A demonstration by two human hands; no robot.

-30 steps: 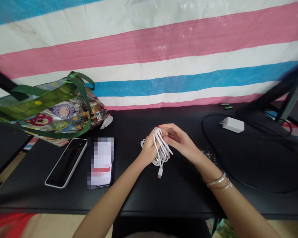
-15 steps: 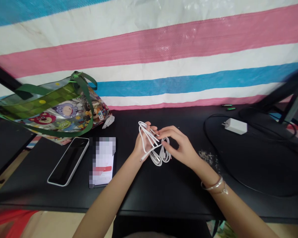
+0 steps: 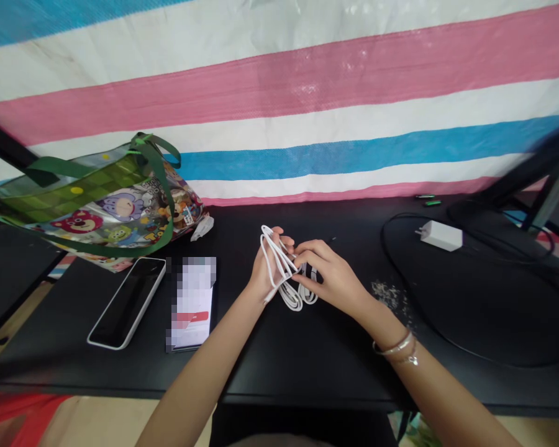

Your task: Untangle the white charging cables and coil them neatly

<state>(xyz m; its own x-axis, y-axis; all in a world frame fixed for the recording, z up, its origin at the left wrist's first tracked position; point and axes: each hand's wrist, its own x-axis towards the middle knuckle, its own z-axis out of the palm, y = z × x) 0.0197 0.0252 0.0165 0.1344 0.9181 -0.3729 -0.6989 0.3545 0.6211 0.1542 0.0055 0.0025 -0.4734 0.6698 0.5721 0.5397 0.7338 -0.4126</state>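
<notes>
A white charging cable (image 3: 276,256) is looped over my left hand (image 3: 261,271), its strands lying across the palm and thumb side. The fingers of that hand are curled up around the loops. My right hand (image 3: 323,268) pinches the cable's strands between thumb and fingertips, close to the left palm. Below and behind the right fingers, a second coiled bundle of white cable (image 3: 292,297) rests on the black table (image 3: 279,354). Part of this bundle is hidden by the right hand.
Left of my arms lie a white-cased phone (image 3: 125,304) and a phone with a lit screen (image 3: 193,304). A cartoon-print bag (image 3: 116,205) stands behind them. On the right are a white charger (image 3: 441,236), a black cord (image 3: 412,292) and small pale scraps (image 3: 386,293).
My right hand has moved slightly left and down, and its thumb and fingers have closed on the cable strands. My left hand stays almost in place.
</notes>
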